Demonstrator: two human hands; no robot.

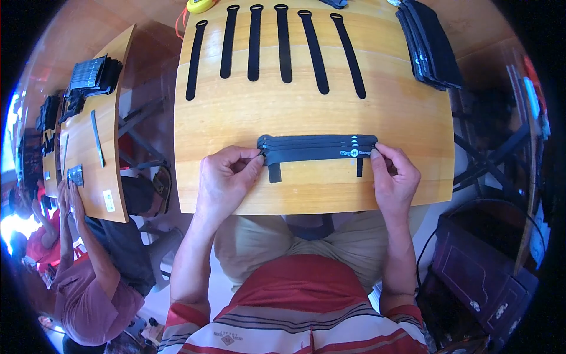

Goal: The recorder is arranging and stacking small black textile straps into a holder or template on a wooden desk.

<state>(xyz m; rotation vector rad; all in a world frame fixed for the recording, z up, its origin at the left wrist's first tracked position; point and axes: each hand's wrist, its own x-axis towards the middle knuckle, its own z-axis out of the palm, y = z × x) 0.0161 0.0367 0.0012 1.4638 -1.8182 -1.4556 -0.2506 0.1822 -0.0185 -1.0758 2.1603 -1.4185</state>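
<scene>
A stack of flat black fabric straps [312, 147] lies sideways near the front of the wooden table [236, 194]. My left hand [229, 180] pinches the stack's left end between thumb and fingers. At the opposite end, my right hand [396, 176] grips the right corner the same way. Pale printed marks show near the right side. Below the front edge, a short black tab [275, 173] hangs out on the left and a narrower black tab [359, 167] on the right; both rest on the wood.
Several black straps with looped ends, such as this strap [284, 47], lie in a row across the far side. A folded black pile [429, 47] sits at the far right, a yellow tape measure [200, 5] at the far left. Another person [97, 283] works at a table on the left.
</scene>
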